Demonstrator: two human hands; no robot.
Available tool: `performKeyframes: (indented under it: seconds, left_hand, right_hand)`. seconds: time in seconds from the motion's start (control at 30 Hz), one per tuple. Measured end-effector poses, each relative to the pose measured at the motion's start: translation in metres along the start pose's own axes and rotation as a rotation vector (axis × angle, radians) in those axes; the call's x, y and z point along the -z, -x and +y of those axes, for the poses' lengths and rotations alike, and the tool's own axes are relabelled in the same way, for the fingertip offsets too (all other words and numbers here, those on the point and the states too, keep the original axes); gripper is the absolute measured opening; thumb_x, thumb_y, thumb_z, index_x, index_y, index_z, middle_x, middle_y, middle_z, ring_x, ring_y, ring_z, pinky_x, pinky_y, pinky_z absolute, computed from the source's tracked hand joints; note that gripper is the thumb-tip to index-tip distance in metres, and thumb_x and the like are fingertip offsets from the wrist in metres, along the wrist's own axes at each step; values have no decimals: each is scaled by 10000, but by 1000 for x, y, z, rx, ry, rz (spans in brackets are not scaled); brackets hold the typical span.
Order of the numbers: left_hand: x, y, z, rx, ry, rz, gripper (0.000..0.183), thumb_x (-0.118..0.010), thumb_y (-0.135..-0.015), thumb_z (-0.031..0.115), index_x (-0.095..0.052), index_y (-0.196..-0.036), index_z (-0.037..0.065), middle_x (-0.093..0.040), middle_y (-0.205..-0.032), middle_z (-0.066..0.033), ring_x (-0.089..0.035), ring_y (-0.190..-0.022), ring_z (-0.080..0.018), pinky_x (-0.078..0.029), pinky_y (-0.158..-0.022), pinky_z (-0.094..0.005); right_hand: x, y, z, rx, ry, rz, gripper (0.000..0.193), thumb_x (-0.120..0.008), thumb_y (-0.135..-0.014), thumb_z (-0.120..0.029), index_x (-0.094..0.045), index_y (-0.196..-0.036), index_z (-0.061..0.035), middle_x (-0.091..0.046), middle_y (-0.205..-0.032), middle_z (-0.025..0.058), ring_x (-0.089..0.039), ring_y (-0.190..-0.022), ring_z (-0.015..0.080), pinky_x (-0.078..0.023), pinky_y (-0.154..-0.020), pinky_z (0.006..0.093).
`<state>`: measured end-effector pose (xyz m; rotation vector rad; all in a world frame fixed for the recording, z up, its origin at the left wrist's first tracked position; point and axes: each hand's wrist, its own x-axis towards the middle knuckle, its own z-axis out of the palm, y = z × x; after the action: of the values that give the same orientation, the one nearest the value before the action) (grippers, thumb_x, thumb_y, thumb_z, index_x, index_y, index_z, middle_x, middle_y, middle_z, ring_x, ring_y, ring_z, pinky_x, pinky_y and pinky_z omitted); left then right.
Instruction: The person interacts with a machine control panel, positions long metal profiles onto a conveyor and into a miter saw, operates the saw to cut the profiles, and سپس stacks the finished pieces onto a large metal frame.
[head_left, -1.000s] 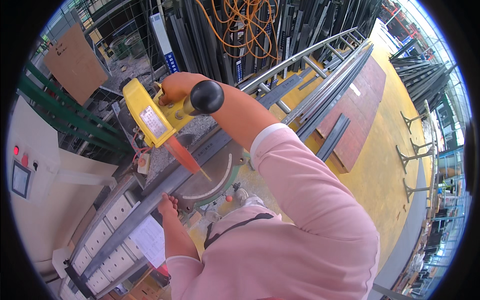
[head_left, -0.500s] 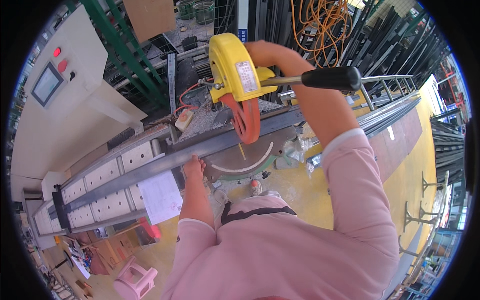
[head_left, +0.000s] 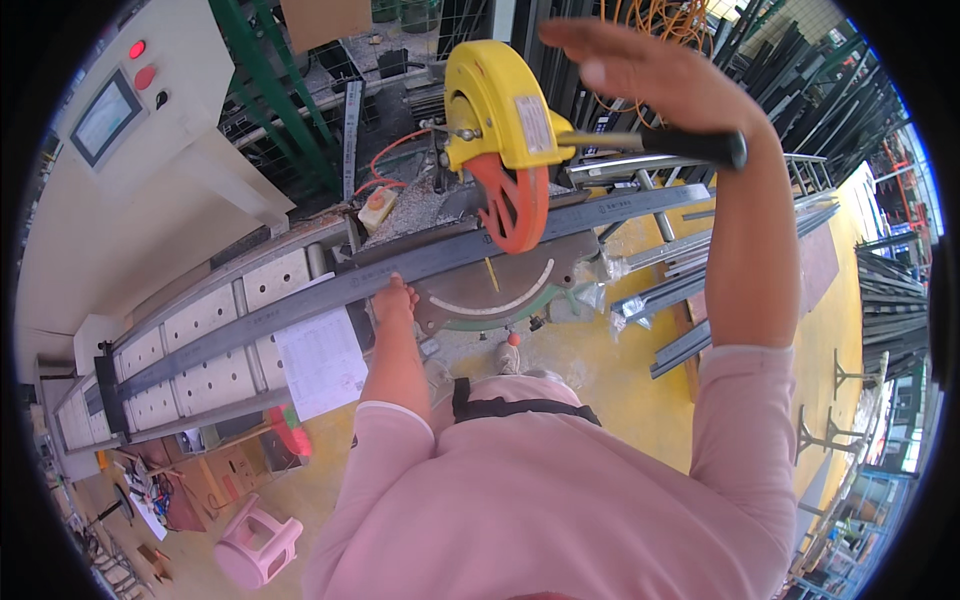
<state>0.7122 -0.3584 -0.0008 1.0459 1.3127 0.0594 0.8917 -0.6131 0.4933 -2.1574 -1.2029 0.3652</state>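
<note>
Long grey metal bar [head_left: 300, 308] lies on the surface [head_left: 275, 283] and runs on under the saw; it stretches well left of the left hand [head_left: 397, 301], its visible right end just beside the right forearm. Placing the bar looks done: its left end sits at a black block [head_left: 109, 395], far left of the left hand. Left hand is at the bar's near edge, fingers partly curled; can't tell if it grips or only steadies. Right hand [head_left: 655, 78] holds nothing, fingers stretched out in the air; the saw's black-gripped lever [head_left: 690, 146] passes by its wrist, contact there unclear. Yellow saw head [head_left: 500, 110] stands between the hands, its orange guard [head_left: 523, 213] over the bar, right of the left hand. No cut shows; bar looks whole, though the guard hides part of it, so whether any cutting there is done or left can't be judged. Printed sheet [head_left: 322, 365] hangs just left of the left hand
</note>
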Motion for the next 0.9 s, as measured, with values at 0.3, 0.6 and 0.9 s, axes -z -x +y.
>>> performKeyframes:
  seconds: [0.3,0.6,0.9]
  left_hand:
    - [0,-4,-3,5,21,-12,364,-564,-986,358,-621,-852,25,-626,-672,-74,-591,-484,-174,-410,-401,-286]
    - [-2,-16,-3,36,178,70,273,-657,-924,312,-600,-946,45,-605,-776,-93,-596,-594,-193,-524,-487,-318]
    - [-11,-22,-5,53,192,149,339,-642,-939,331,-596,-1023,6,-588,-813,-100,-576,-615,-199,-540,-548,-311]
  right_hand:
    - [-147,164,17,-556,-225,10,754,-612,-898,-163,-226,-1538,-65,-514,-1375,245,-533,-1264,317,-405,-1069,379]
    - [-244,217,50,-765,-142,104,609,-512,-885,-105,-345,-1470,-104,-667,-1101,158,-665,-918,350,-526,-819,422]
    - [-293,239,87,-827,-192,52,631,-514,-877,-131,-308,-1473,-115,-602,-1195,225,-625,-964,433,-504,-823,500]
